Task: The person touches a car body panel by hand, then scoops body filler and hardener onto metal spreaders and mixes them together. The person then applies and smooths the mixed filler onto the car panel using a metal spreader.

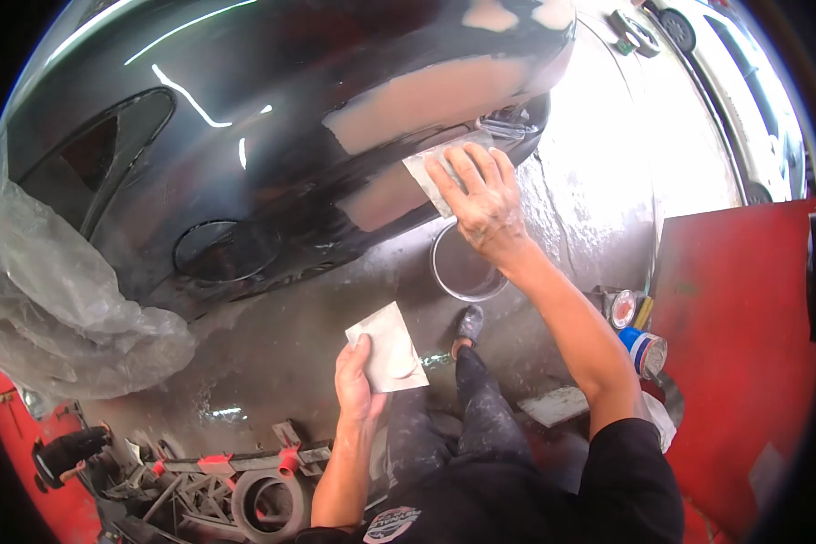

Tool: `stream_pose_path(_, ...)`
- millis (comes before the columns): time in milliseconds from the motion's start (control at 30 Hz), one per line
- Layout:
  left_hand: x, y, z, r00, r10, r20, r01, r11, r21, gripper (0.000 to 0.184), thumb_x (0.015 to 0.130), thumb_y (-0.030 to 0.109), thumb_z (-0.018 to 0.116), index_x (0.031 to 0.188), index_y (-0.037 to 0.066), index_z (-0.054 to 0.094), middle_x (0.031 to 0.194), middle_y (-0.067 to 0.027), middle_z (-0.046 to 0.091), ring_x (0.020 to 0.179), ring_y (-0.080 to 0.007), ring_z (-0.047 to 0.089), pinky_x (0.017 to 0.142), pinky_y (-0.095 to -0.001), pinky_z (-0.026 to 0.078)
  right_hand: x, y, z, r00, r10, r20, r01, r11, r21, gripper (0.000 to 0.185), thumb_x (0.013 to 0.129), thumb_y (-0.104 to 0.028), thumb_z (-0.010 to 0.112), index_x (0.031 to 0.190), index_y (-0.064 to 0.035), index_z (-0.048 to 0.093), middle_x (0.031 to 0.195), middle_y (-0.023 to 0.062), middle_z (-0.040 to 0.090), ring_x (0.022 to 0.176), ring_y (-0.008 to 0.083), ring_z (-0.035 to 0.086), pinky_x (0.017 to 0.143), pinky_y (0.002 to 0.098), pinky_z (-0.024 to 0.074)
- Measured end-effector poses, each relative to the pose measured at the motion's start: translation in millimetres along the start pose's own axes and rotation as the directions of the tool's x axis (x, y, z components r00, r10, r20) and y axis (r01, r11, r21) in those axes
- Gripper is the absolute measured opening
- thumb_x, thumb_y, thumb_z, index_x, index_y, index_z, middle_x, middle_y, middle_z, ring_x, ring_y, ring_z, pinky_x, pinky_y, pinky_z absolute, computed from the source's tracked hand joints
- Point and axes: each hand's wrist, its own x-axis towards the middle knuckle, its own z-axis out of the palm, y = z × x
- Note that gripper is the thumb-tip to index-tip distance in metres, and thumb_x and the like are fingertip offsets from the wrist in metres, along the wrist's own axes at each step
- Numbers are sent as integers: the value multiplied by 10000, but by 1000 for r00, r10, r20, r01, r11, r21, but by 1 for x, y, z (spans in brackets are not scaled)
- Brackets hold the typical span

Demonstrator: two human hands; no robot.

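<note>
A dark car body (272, 72) fills the upper view, with pale filler patches (426, 102) on its side near the end. My right hand (485, 195) grips a thin, flat, pale spreader (422, 174) and holds it at the car's lower edge, over the end of the lower filler patch (379, 201). Its fingers cover part of the spreader. Lower down, my left hand (356, 388) pinches a square, off-white mixing board (379, 332) with the thumb on top. A smooth pale blob of putty (403, 364) sits on this board, away from the car.
A round tub (438, 269) stands on the floor beneath my right hand. Crumpled plastic sheeting (72, 295) hangs at left. Cans (644, 352) stand beside a red panel (734, 354) at right. Metal car parts (213, 494) lie behind my left arm. A white car (730, 86) is farther off.
</note>
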Motion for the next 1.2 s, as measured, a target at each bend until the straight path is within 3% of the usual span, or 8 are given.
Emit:
stream_pose_path(367,-7,1,-6,1000,-5,5,5,1000,-20,378,1094,205,605,1337,-84,616,1261,-191,734,1097,-286,751,990,-426,607,75,-1,5,987,-66,-149,58,997,-55,452,894,-137,667,1343,-101,702,1343,94,623,1299,325,556,1104,570,420)
stream_pose_path(667,-7,1,-12,1000,-15,-20,15,1000,-21,386,1103,209,589,1351,-87,598,1265,-190,728,1101,-283,745,1004,-421,592,63,-5,25,980,-76,-184,65,996,-64,488,875,-127,673,1361,-108,700,1342,97,615,1281,334,555,1098,567,422)
stream_pose_path(933,-7,3,-15,1000,-11,-18,10,1000,-14,380,1095,209,605,1341,-80,616,1258,-177,735,1104,-271,744,1010,-414,589,4,-27,14,1000,-7,17,7,1000,-12,492,864,-128,624,1346,-104,720,1313,110,640,1238,332,602,1068,539,455)
stream_pose_path(1200,-7,0,-19,1000,4,-27,-4,1000,-9,355,1089,199,621,1312,-76,635,1249,-176,743,1098,-265,749,1014,-408,590,34,23,-6,990,17,-140,-28,996,-79,443,867,-100,678,1306,-136,726,1292,82,639,1235,297,600,1070,515,445)
